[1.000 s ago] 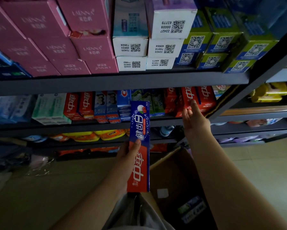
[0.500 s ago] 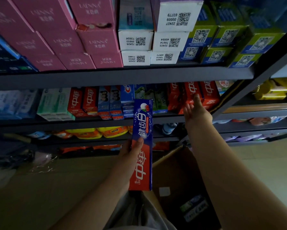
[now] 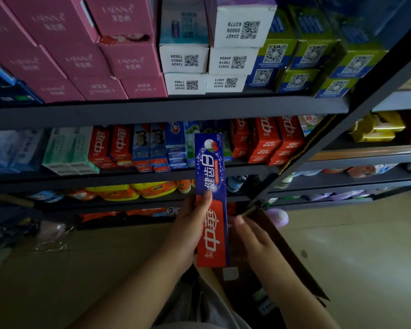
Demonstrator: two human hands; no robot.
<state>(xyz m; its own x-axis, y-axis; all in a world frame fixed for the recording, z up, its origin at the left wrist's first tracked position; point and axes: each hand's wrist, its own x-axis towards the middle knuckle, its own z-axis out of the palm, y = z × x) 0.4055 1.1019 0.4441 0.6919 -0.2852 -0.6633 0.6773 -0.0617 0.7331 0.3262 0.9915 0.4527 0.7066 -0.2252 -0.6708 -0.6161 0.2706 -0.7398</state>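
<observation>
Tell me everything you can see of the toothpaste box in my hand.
The toothpaste box is a long, slim card carton, blue above, red below, with white characters. It stands nearly upright in front of the shelves. The left hand grips its left side, thumb on the front; the right hand is open beside its right edge.

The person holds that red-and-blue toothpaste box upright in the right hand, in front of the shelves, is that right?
Not quite: the head view shows the left hand gripping the red-and-blue toothpaste box upright in front of the shelves. The right hand is open beside it, holding nothing.
</observation>
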